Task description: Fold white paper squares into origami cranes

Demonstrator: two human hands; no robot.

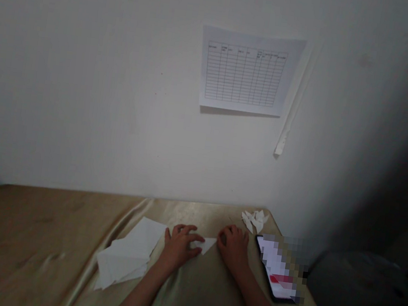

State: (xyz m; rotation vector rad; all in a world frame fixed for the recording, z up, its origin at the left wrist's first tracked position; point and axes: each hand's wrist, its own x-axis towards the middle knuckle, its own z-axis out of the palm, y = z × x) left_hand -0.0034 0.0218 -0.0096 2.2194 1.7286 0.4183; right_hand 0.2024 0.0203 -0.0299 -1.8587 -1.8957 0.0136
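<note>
A small folded piece of white paper (208, 245) lies on the cloth-covered table, a pointed corner toward the right. My left hand (180, 245) rests over its left part, fingers spread and fingertips touching it. At the paper's right tip is my right hand (233, 247), its fingers curled inward; whatever they may hold is hidden. Left of my left hand lies a loose stack of white paper sheets (132, 254), overlapping at angles. A little pile of folded white paper pieces (255, 221) sits just beyond my right hand.
A smartphone (278, 271) with a lit, partly pixelated screen lies right of my right arm. The shiny tan tablecloth (38, 241) has creases. Against the wall behind hangs a printed table sheet (244, 73), with a white strip (292, 114) beside it. A dark rounded shape (362, 289) stands off the right edge.
</note>
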